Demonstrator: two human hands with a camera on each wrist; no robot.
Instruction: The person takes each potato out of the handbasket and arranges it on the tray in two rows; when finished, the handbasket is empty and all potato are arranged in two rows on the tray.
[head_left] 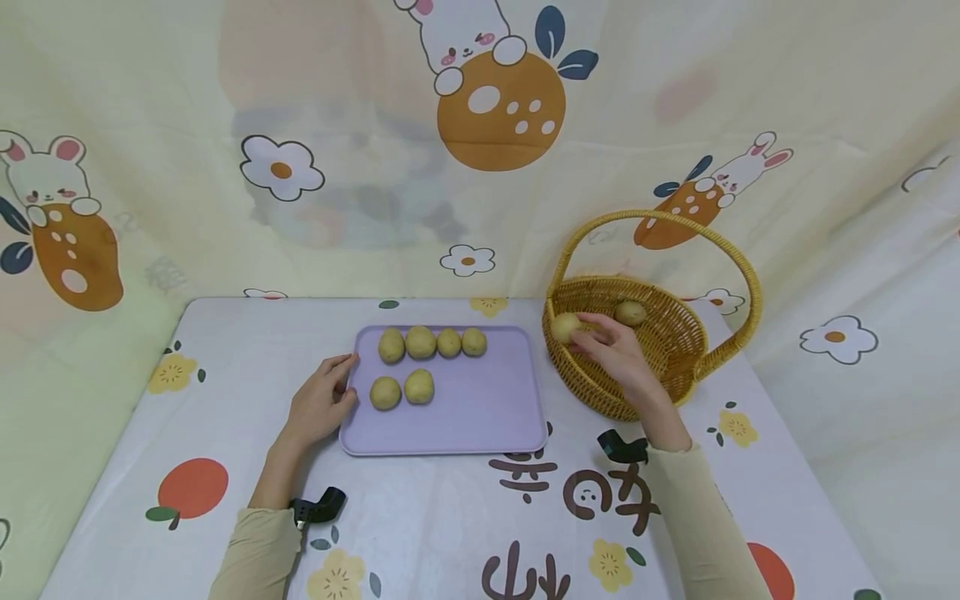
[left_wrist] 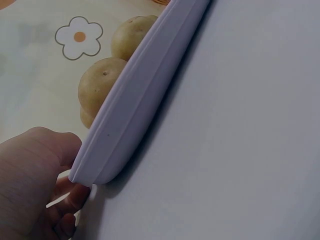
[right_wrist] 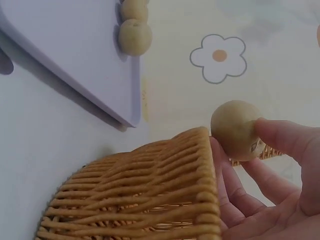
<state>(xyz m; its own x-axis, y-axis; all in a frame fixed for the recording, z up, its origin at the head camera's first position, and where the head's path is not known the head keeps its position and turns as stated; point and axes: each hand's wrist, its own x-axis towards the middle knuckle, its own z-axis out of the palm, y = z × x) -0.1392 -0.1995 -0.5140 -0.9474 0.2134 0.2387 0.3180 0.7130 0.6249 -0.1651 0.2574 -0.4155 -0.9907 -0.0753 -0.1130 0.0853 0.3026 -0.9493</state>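
Observation:
My left hand (head_left: 318, 404) holds the left edge of a lilac tray (head_left: 480, 421), fingers and thumb at the rim. Several potatoes (head_left: 421, 342) stand in a row along the tray's back; two more potatoes (head_left: 386, 393) sit in front at the left. My right hand (head_left: 618, 354) pinches a round potato (right_wrist: 235, 127) between thumb and fingers, at the left side of a wicker basket (head_left: 592, 392). In the right wrist view the held potato shows beside the basket's rim. Another potato (head_left: 630, 313) lies inside the basket.
The basket's tall arched handle (head_left: 663, 215) rises over its opening. A patterned cloth (head_left: 420, 517) covers the table, and a printed curtain (head_left: 360, 208) hangs behind it. Dark wrist devices (head_left: 322, 505) are worn at both sleeves.

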